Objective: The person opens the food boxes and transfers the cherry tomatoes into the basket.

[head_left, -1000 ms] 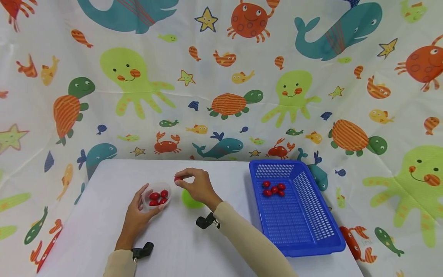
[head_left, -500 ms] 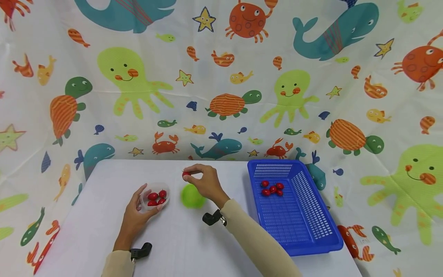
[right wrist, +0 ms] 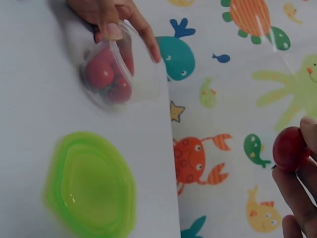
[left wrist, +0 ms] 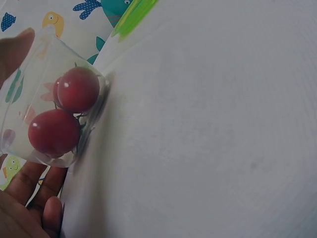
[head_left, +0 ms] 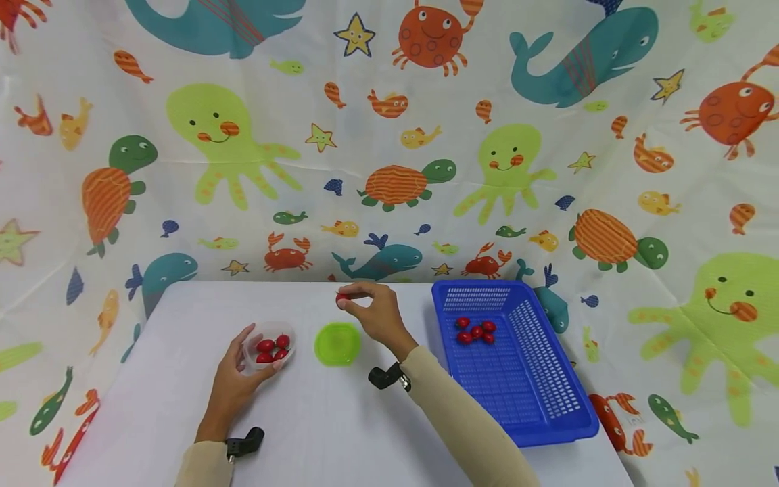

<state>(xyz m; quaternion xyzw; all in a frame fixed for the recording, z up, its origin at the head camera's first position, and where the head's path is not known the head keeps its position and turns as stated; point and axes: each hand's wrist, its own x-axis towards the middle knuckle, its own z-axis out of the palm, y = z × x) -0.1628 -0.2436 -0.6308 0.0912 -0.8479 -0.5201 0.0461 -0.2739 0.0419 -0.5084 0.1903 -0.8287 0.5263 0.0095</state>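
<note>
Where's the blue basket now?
In the head view, the blue basket stands on the right side of the table, right of the right hand, with tomatoes inside.

– what's cut off?
– in the right wrist view, the right hand; it partly hides the held tomato;
– and the left wrist's?
– the left hand and green lid, both cropped; a front tomato overlaps a rear tomato

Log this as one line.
left hand: holds clear tub of cherry tomatoes | right hand: pinches cherry tomato | blue basket: five cherry tomatoes
</note>
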